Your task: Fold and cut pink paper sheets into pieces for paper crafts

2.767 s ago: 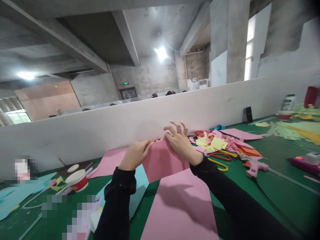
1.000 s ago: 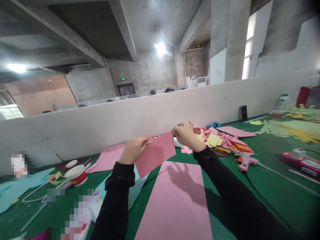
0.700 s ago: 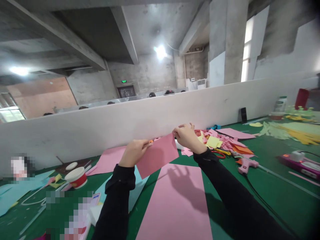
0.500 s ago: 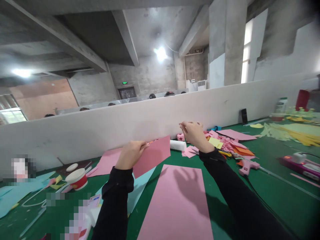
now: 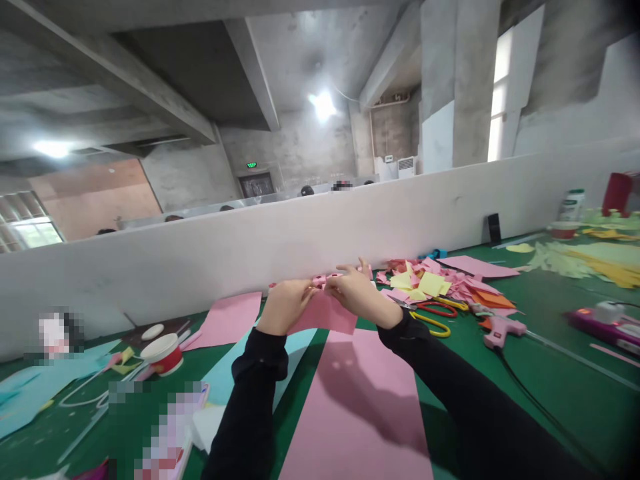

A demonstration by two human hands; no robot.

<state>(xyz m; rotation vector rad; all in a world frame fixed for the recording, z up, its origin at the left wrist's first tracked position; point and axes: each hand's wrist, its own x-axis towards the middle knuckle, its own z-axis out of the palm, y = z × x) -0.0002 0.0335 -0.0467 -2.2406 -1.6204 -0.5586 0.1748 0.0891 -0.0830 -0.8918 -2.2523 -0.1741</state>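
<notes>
Between both hands a small sheet of pink paper (image 5: 330, 315) is held up over the table. My left hand (image 5: 285, 307) is closed on its upper left part, thumb and fingers pinched. My right hand (image 5: 356, 295) pinches the top edge close beside the left fingertips, with some fingers raised. What the right fingertips do at the edge is partly hidden. Below lies a large pink sheet (image 5: 363, 407), flat on the green table, with a light blue sheet (image 5: 295, 350) to its left, partly under my left arm.
Right of my hands lie scissors (image 5: 434, 327) and a heap of pink and yellow scraps (image 5: 430, 283). A pink glue gun (image 5: 500, 328) trails a black cord. A paper cup (image 5: 164, 353) stands at left. A white partition (image 5: 225, 250) runs along the back.
My right hand has come down and left from above the table to the pink paper's top edge. The left hand and paper have shifted slightly right.
</notes>
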